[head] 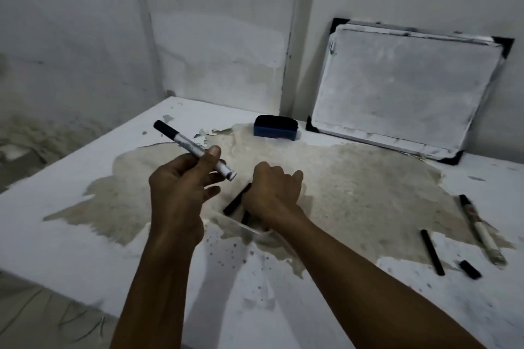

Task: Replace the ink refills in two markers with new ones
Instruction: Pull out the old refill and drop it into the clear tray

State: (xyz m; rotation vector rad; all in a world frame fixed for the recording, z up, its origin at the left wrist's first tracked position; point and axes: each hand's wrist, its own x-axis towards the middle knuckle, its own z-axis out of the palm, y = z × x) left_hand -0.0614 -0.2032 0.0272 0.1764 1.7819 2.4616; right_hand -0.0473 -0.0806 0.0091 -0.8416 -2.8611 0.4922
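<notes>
My left hand [181,178] holds a white marker [192,149] with a black cap, raised above the table and slanting up to the left, its open rear end pointing right. My right hand [273,193] is closed around a thin black ink refill [236,199], just above a clear plastic container [243,225] where another black refill shows. At the right edge lie a second marker [482,231], a loose black refill [432,252] and a small black end cap [470,269].
A blue-and-black board eraser [275,127] sits at the back of the table. A small whiteboard [397,91] leans against the wall at the back right. The white tabletop [85,235] is worn through to bare patches; its left edge drops to the floor.
</notes>
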